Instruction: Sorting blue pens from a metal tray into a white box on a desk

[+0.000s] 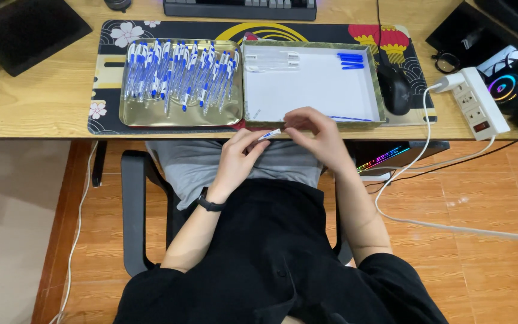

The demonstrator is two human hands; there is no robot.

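Two hands are seen from the head camera, held just below the desk edge (43, 114) over the lap. A pen (269, 134) is pinched between them: the left hand (239, 157) grips one end with thumb and fingertips, the right hand (316, 135) curls over the other. Assembled pens fill the gold tray (128, 117); clear barrels (273, 60) and blue caps (350, 60) lie in the white box (313, 90). The parts are best kept in line and eased apart or together gently, with nothing bent.

The right hand (318, 137) covers most of the small white piece (269, 134) pinched with the left hand (239, 157). It is too small to tell what it is. The keyboard (240, 8) far above is cut off.
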